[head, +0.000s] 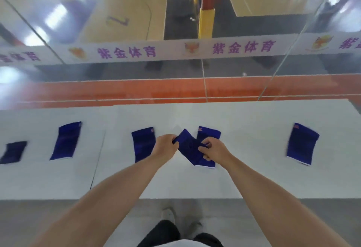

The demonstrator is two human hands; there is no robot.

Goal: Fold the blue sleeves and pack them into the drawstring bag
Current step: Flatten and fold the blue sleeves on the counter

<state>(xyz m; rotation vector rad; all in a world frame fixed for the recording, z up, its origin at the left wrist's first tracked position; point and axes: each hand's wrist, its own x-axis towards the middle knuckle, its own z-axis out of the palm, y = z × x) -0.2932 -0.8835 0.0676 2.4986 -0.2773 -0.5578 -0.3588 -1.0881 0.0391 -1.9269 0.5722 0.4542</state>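
Both hands hold one blue sleeve (190,149) just above the middle of the white table (244,168). My left hand (166,145) pinches its upper left corner and my right hand (212,149) grips its right edge. The sleeve hangs tilted between them. Other blue sleeves lie flat on the table: one just left of my hands (143,144), one partly hidden behind the held one (210,132), one at the far right (301,143) and one further left (67,140). A darker folded piece (13,152) lies at the far left edge; I cannot tell whether it is the drawstring bag.
Beyond the table's far edge stands a glass wall with a white banner (175,50) and an orange floor strip (175,90). The table's near edge runs above my feet (175,221) on the grey floor.
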